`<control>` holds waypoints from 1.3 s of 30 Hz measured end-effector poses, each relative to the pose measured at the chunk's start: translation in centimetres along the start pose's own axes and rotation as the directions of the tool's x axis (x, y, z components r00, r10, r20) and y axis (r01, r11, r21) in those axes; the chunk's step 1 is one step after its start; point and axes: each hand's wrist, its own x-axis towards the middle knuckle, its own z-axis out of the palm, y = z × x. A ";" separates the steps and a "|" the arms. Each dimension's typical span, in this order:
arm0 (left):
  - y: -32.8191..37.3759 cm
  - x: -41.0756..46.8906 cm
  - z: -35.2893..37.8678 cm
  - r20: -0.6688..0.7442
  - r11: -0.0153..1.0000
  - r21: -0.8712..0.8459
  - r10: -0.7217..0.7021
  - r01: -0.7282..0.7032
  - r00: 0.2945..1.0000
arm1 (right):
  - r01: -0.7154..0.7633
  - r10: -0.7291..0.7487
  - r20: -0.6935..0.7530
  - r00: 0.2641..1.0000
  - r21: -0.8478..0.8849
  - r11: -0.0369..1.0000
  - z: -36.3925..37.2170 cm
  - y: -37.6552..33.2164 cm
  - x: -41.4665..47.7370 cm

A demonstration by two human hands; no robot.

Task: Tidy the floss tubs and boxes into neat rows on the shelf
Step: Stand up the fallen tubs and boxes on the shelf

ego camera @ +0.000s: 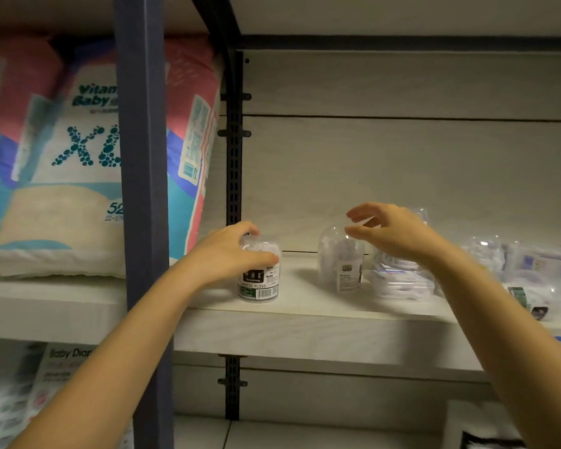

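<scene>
A clear floss tub (260, 283) with a black and green label stands upright near the left end of the pale shelf (305, 322). My left hand (227, 254) wraps over its lid and grips it. A second clear tub (340, 260) stands further right. My right hand (389, 231) hovers just above and beside it, fingers spread, holding nothing. Behind that hand, more clear tubs and flat floss boxes (399, 283) lie in a loose heap that runs to the right edge.
A dark upright post (143, 189) and a slotted black rail (234, 163) bound the shelf on the left. Large diaper packs (62, 150) fill the neighbouring bay. A lower shelf holds more packs (23, 393) at the bottom left.
</scene>
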 end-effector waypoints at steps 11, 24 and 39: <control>2.0 -1.0 0.3 -0.385 0.961 0.164 0.268 -0.221 0.883 | -0.126 0.121 0.191 0.974 0.016 0.992 1.9 0.0 1.1; 6.8 0.3 4.8 -0.116 0.908 0.301 0.338 -0.291 0.934 | -0.113 0.107 -0.108 0.988 -0.046 0.993 -0.4 -3.5 -1.2; 8.4 6.0 4.9 0.181 0.743 0.658 0.005 -0.125 0.983 | 0.060 0.218 0.455 0.863 -0.522 0.851 -3.1 2.3 -2.0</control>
